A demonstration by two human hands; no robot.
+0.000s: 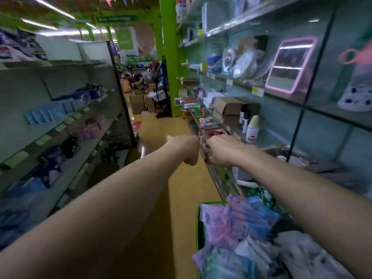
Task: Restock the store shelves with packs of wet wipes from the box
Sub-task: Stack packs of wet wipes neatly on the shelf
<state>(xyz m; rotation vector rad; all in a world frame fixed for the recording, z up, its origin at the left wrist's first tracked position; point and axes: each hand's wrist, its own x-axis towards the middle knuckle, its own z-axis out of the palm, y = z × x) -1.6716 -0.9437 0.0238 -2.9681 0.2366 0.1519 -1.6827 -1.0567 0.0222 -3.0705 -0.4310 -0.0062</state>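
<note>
Writing: green sign [116,19] up high, too blurry to read | Hidden: my left hand [186,150] and right hand [220,152] curl close together by the shelf edge [216,174]; I cannot tell what they hold | wet wipes packs [241,218] lie in the green box [200,224] under my right arm | Room: floor [161,125] free ahead

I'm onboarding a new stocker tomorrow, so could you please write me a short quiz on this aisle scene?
1. True or false: the green box of wipe packs sits at the lower left.
2. The mirror has a frame that is: A pink, B black, C yellow.
3. Fill in: the left hand and right hand meet by the ___-side shelves.
Key: 1 false; 2 A; 3 right.
</note>
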